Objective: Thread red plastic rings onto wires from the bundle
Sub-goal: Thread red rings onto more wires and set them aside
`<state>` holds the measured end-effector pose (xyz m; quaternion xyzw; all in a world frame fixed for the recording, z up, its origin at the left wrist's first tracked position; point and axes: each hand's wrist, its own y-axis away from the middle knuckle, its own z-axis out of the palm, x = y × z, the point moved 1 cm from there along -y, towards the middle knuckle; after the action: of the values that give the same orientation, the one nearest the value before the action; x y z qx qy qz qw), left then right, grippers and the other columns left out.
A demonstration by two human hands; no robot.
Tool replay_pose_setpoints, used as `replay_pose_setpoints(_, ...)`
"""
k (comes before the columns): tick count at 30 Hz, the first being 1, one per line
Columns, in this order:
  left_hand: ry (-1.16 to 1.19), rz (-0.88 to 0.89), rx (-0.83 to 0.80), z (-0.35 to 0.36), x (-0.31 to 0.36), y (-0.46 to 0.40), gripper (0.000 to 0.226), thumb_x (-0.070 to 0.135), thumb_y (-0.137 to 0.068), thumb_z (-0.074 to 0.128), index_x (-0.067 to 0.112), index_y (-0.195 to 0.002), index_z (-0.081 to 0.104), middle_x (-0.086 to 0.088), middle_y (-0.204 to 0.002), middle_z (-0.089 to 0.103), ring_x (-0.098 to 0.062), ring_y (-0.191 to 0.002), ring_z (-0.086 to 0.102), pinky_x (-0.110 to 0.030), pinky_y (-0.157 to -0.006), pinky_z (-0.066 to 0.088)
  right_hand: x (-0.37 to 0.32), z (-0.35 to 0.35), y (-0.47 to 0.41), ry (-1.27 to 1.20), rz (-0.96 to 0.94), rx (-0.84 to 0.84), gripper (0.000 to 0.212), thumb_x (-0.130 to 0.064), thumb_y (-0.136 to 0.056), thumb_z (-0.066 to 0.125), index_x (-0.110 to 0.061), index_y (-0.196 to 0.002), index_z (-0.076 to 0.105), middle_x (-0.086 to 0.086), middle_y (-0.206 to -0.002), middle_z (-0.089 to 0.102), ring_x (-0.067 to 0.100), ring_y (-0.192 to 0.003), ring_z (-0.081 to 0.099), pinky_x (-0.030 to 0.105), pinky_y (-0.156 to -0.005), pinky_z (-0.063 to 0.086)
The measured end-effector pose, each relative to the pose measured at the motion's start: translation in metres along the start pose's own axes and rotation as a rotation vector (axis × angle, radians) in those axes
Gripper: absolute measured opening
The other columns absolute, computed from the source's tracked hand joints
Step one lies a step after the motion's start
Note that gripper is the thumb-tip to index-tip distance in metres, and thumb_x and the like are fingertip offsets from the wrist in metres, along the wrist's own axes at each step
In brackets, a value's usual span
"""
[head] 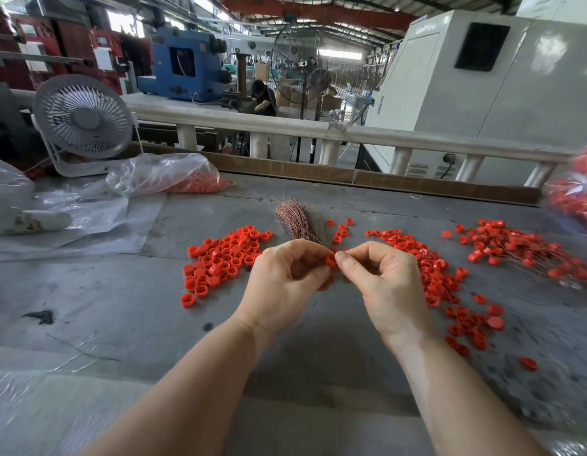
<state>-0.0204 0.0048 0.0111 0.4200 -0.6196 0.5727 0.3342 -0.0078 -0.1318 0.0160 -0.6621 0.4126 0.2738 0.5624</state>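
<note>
My left hand (285, 278) grips the lower end of a bundle of thin copper wires (293, 218), which fans out upward behind my fingers. Between both hands sits one red plastic ring (331, 260); my left fingers hold it from the left and my right hand (381, 274) pinches at its right side with thumb and forefinger. Any single wire at the ring is too fine to make out. Loose red rings lie in a pile on the left (219, 258) and another on the right (433, 274). Rings threaded on wires lie in a heap at the far right (522, 251).
The grey table (121, 307) carries a clear plastic bag with red rings (173, 176) at the back left, plastic sheeting, and a small grey desk fan (83, 118). Another bag of red rings (578, 195) sits at the right edge. A cardboard strip and white railing border the back.
</note>
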Motion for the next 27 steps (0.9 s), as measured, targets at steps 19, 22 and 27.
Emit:
replay_pose_setpoints(19,0.155,-0.050,-0.009,0.0016,0.0037,0.0004,0.026,-0.016,-0.078,0.058,0.008,-0.082,0.069,-0.009,-0.073,0.069,-0.014,-0.067,0.067,-0.021,-0.065,0.055,-0.0019,-0.0002,0.0007,0.026,0.001,0.007,0.020,-0.010,-0.081,0.069,-0.019,-0.064,0.068,-0.010,-0.057,0.065,-0.002,-0.054,0.054,0.011,-0.057,0.041)
replay_pose_setpoints(22,0.270,-0.115,-0.016,0.0023,0.0031,0.0007,0.014,-0.006,-0.079,0.064,0.006,-0.084,0.070,-0.010,-0.074,0.070,-0.014,-0.068,0.067,-0.020,-0.064,0.054,-0.0020,0.0000,0.0009,0.073,-0.017,0.018,0.019,-0.011,-0.081,0.069,-0.021,-0.065,0.067,-0.008,-0.061,0.067,0.000,-0.056,0.057,0.012,-0.058,0.043)
replay_pose_setpoints(27,0.372,-0.188,0.004,0.0017,-0.0017,-0.0014,0.007,-0.001,-0.079,0.065,0.002,-0.084,0.068,-0.008,-0.070,0.070,-0.013,-0.066,0.067,-0.020,-0.063,0.054,-0.0039,0.0004,0.0016,0.040,-0.020,-0.017,0.022,-0.008,-0.083,0.066,-0.023,-0.067,0.068,-0.011,-0.059,0.065,-0.003,-0.055,0.054,0.010,-0.057,0.040)
